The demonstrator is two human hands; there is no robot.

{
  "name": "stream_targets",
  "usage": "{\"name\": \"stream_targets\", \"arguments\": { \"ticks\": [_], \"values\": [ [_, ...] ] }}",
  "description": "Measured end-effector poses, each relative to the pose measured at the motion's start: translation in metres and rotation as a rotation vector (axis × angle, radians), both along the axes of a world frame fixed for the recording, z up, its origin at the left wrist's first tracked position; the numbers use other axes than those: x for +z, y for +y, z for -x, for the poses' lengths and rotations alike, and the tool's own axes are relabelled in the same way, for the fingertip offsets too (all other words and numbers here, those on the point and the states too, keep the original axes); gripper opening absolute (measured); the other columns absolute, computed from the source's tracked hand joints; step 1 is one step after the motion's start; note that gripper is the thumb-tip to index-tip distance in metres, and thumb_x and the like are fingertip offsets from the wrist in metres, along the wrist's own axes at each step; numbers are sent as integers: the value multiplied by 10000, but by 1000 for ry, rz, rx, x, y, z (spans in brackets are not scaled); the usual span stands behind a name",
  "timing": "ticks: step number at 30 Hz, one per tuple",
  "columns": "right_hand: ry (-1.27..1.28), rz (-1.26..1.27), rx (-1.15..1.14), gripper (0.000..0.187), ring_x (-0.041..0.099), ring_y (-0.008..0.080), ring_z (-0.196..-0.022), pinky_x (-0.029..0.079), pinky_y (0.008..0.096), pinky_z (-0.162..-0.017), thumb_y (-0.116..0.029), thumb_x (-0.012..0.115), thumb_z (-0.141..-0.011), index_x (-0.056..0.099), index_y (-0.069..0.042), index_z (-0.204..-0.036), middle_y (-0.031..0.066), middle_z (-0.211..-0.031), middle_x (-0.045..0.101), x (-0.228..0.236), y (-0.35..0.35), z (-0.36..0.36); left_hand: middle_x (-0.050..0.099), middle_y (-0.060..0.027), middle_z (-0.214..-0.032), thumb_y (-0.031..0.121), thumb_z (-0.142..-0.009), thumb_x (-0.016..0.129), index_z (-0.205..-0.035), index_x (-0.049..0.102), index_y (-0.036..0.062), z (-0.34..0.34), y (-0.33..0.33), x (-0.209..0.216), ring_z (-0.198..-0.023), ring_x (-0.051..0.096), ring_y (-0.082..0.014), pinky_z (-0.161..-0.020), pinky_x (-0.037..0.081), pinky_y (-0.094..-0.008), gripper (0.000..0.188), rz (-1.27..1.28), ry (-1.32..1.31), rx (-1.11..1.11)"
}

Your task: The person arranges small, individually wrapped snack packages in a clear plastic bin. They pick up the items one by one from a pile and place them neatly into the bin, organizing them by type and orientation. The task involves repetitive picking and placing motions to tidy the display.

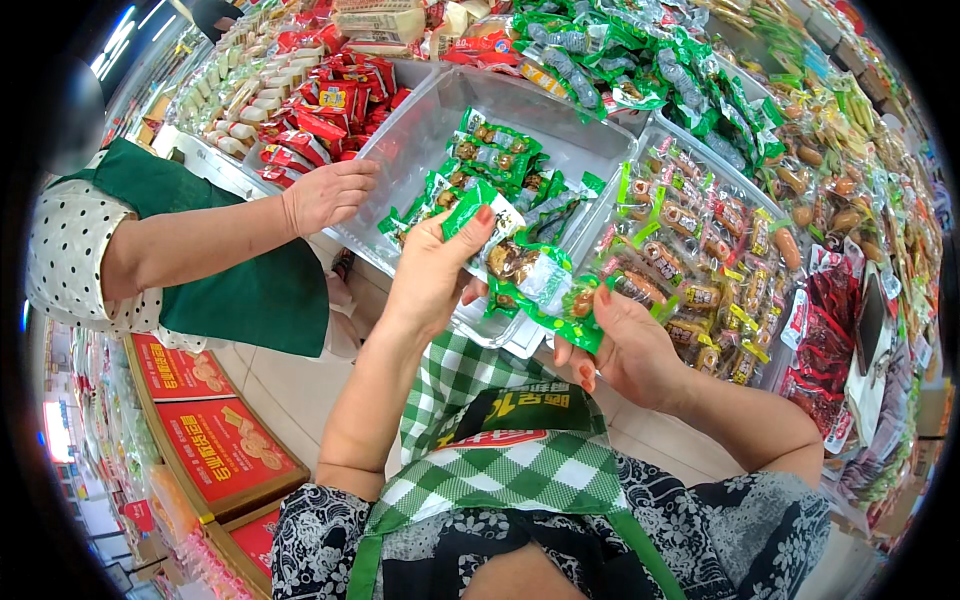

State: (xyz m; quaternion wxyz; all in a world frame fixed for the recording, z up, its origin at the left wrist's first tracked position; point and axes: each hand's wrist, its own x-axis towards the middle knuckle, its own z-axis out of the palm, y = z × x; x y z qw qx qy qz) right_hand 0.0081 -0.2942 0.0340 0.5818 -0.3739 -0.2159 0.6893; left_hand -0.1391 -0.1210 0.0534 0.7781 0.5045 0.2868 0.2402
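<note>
Between my two hands a green-and-clear snack packet (540,277) is stretched out above the front edge of a grey plastic bin (400,115). My left hand (440,260) pinches its upper left end, thumb on top. The lower right end is gripped by my right hand (630,345), thumb above and fingers curled beneath. Brown pieces show through the packet's clear window. Inside the bin, several similar green packets (495,150) lie loosely together. What exactly the packet contains cannot be made out.
On the left a co-worker's hand (330,195) hovers at the bin's left edge. Right of the bin, another bin holds wrapped sausages (665,255). Red packets (340,100) stand behind left, green packets (690,75) behind right, dark red packets (830,320) far right. Red display boxes (230,440) stand lower left.
</note>
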Motion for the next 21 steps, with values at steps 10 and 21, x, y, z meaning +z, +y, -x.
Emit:
{"name": "stream_targets", "arguments": {
  "ticks": [10,21],
  "values": [
    [-101,-1,37,350,536,102,-642,477,238,-581,-270,365,-1036,473,-16,-1250,115,-891,609,11,3,1,645,-12,-876,237,-976,529,-1079,587,63,-1,96,-15,-608,601,-93,-477,445,-213,211,-232,223,-163],
    [-217,-9,93,291,547,88,-617,474,229,-574,-182,414,-1016,496,-27,-1249,75,-853,616,9,2,1,604,-78,-940,85,-959,444,-1126,547,104,-59,193,-91,-679,627,-237,-572,517,-369,197,-195,664,10]
  ]
}}
